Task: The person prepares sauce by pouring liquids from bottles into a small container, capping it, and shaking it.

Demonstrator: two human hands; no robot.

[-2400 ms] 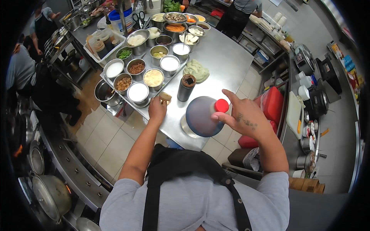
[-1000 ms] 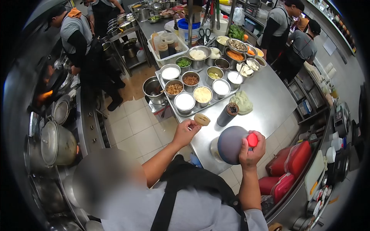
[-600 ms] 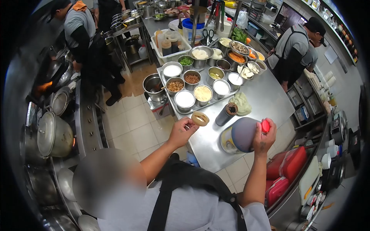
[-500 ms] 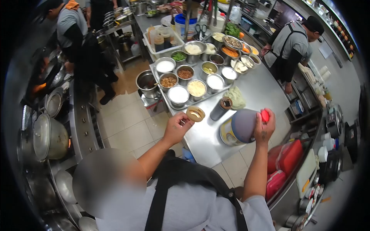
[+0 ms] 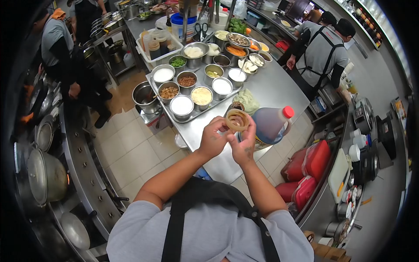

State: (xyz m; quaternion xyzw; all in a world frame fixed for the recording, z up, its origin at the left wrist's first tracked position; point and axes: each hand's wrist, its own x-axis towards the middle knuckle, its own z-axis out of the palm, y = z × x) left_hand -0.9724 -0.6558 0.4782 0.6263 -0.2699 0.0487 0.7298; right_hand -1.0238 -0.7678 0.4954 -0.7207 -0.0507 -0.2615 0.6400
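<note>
A round, brownish translucent lid (image 5: 237, 120) is held up over the steel table's near end. My left hand (image 5: 214, 136) pinches its left side, and my right hand (image 5: 244, 139) grips its right side. Just behind the lid shows the dark top of a bottle (image 5: 238, 105); its body is mostly hidden by the lid and my hands. To the right of my hands a big jug (image 5: 269, 122) of dark liquid with a red cap stands upright, touched by neither hand. A pale green cloth (image 5: 245, 101) lies crumpled behind the bottle.
A steel tray (image 5: 205, 113) with several metal bowls of ingredients covers the table's left part. A white basket (image 5: 140, 42) of bottles stands behind it. Co-workers are at the far left and back right. Red containers (image 5: 306, 162) are at the right, a large pot (image 5: 48, 177) at the left.
My right hand has let go of the jug's red cap and moved left to the lid, which both hands now hold. The jug stands by itself. The view has shifted.
</note>
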